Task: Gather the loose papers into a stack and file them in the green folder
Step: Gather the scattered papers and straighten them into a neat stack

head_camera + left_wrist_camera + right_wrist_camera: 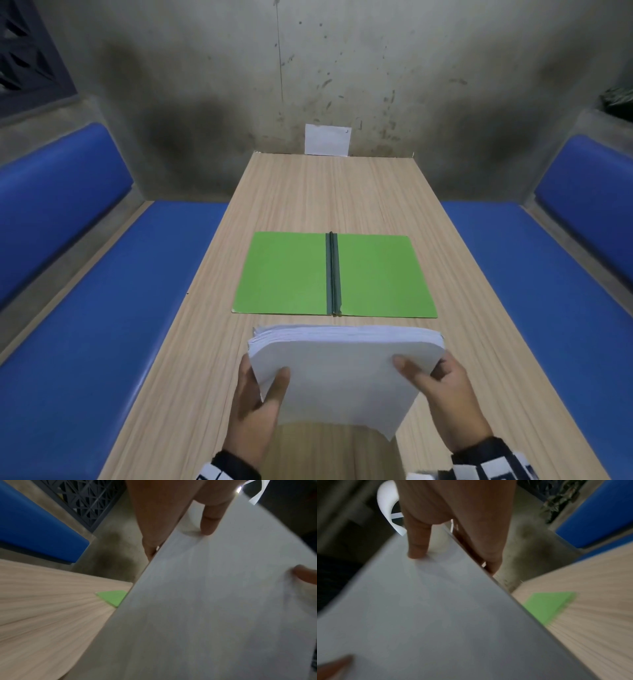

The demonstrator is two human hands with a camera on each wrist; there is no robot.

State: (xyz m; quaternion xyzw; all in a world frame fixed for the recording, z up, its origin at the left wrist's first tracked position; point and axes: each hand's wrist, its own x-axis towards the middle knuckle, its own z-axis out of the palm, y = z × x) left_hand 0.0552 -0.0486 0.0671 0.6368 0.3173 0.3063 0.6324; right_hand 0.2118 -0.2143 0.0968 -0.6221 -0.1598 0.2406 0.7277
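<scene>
From the head view, nearest to us are our sleeves (493, 457) and our two hands. The left hand (258, 394) and the right hand (442, 387) each clamp a side of the stack of papers (342, 370), thumbs on top, fingers underneath. We hold it lifted over the near end of the table (308, 192), just short of the green folder (284, 274), which lies open and flat with its dark spine (333, 274) up the middle. The far edge of the stack looks ragged, so we judge it wise to square it before we lay it on one half of the folder, snug against the spine. The stack's near right corner droops, so we should support it from below.

From the left wrist view, motion blur softens everything; we see a thumb (211, 520) pressing the top sheet, and only one corner of the folder shows.

From the right wrist view it is blurred too: the fingers under the stack are hidden, and we cannot tell what the white curved shape (388, 507) behind is.
</scene>
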